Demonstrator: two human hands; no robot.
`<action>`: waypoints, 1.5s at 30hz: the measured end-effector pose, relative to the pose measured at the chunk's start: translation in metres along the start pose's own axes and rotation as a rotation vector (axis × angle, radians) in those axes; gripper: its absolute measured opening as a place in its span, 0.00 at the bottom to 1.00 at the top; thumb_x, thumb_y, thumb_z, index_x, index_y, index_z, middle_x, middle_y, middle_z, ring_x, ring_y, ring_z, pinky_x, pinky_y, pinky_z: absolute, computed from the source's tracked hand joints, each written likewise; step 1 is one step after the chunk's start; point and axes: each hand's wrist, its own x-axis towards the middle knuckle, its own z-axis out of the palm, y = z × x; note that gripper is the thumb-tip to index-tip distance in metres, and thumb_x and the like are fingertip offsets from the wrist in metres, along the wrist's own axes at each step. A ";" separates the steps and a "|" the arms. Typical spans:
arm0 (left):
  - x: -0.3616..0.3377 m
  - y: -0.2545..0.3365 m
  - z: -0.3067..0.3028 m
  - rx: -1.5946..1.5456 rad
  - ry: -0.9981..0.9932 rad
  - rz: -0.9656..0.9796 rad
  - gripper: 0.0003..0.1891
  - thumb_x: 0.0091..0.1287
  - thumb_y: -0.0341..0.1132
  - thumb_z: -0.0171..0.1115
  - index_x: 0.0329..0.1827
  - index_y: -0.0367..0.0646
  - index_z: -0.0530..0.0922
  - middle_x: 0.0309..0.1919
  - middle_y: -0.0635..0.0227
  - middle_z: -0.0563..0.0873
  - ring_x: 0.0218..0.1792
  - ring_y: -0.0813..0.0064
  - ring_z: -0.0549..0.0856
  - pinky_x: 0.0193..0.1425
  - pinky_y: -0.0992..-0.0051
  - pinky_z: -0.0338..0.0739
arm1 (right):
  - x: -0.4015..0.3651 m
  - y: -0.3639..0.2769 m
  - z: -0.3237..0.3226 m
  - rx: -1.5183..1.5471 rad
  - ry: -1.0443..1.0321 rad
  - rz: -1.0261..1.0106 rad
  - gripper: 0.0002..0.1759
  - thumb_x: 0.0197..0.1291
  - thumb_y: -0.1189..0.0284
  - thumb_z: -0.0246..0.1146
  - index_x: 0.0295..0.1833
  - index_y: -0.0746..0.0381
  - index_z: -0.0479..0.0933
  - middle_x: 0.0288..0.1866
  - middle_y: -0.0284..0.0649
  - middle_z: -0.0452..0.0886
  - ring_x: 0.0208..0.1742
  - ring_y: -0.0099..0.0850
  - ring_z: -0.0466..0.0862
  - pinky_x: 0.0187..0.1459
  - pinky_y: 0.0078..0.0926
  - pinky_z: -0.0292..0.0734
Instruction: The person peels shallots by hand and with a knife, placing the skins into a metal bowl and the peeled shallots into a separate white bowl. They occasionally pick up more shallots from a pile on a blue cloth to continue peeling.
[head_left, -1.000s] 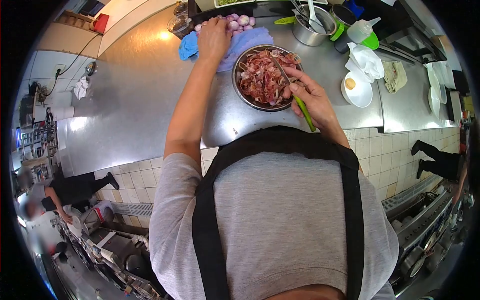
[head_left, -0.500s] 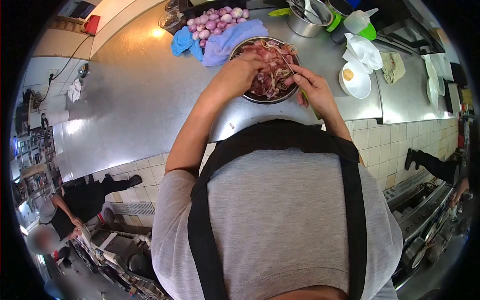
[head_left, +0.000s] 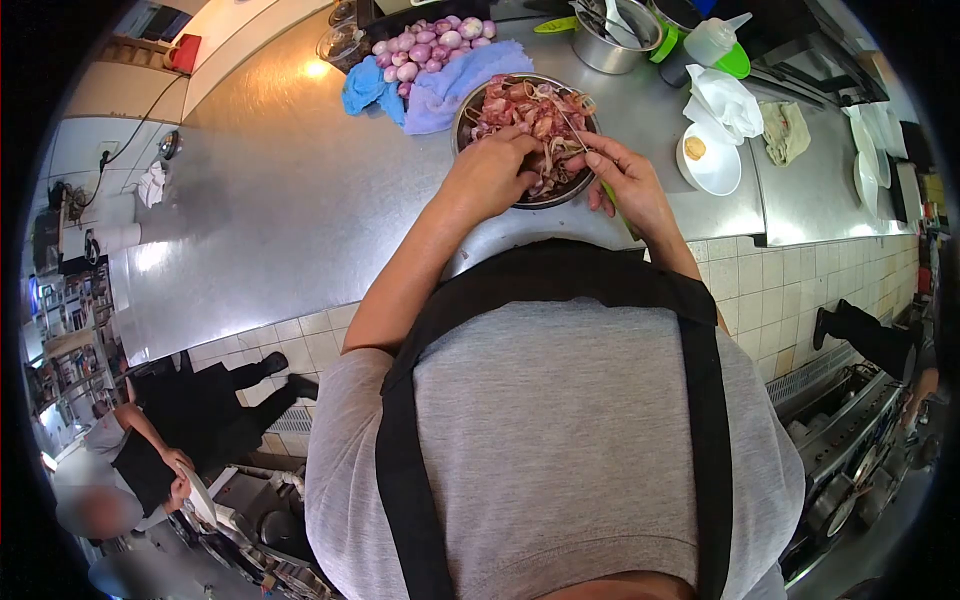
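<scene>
A round metal bowl [head_left: 460, 120] of raw meat [head_left: 535, 105], with pale stringy strips mixed in, sits near the counter's front edge. My left hand [head_left: 492, 172] reaches into its left front side, fingers curled down against the meat. Its fingertips are partly hidden, so I cannot make out what they pinch. On the right, my right hand [head_left: 628, 180] is closed around a knife with a green handle [head_left: 622, 212]. The thin blade points up and left over the bowl.
Purple-skinned onions [head_left: 425, 48] and blue cloths [head_left: 465, 88] lie behind the bowl. A metal pot with utensils [head_left: 612, 58], a squeeze bottle [head_left: 712, 40] and a white bowl [head_left: 715, 172] stand rightward. A co-worker [head_left: 185, 415] stands behind at left, another person's leg [head_left: 865, 335] at right.
My left hand has moved down and toward the bowl's near side, uncovering meat at the back. My right hand with the knife has barely moved. The co-worker at left has shifted.
</scene>
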 end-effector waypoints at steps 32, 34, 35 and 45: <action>-0.015 0.007 -0.021 -0.858 0.091 -0.188 0.15 0.61 0.34 0.64 0.46 0.33 0.80 0.39 0.68 0.84 0.39 0.80 0.80 0.47 0.79 0.74 | -0.012 -0.033 0.025 0.179 -0.168 0.032 0.22 0.62 0.73 0.58 0.63 0.57 0.68 0.29 0.33 0.71 0.17 0.16 0.64 0.16 0.14 0.58; -0.015 0.003 -0.021 -0.871 0.113 -0.197 0.13 0.63 0.33 0.62 0.47 0.33 0.80 0.40 0.68 0.84 0.40 0.81 0.80 0.47 0.80 0.74 | -0.014 -0.034 0.024 0.206 -0.170 0.056 0.22 0.62 0.72 0.57 0.63 0.57 0.67 0.29 0.33 0.71 0.17 0.16 0.64 0.16 0.14 0.58; -0.015 0.003 -0.021 -0.899 0.135 -0.213 0.13 0.63 0.32 0.61 0.47 0.33 0.80 0.40 0.68 0.84 0.40 0.81 0.80 0.47 0.80 0.74 | -0.014 -0.034 0.023 0.211 -0.166 0.070 0.22 0.62 0.72 0.57 0.63 0.57 0.67 0.29 0.33 0.70 0.17 0.16 0.64 0.16 0.13 0.58; -0.012 -0.004 -0.022 -0.336 0.185 -0.223 0.12 0.64 0.31 0.58 0.49 0.36 0.80 0.43 0.59 0.84 0.44 0.69 0.83 0.49 0.74 0.75 | -0.016 -0.035 0.013 0.271 -0.188 0.073 0.23 0.63 0.71 0.57 0.63 0.58 0.67 0.29 0.32 0.71 0.17 0.16 0.65 0.17 0.13 0.58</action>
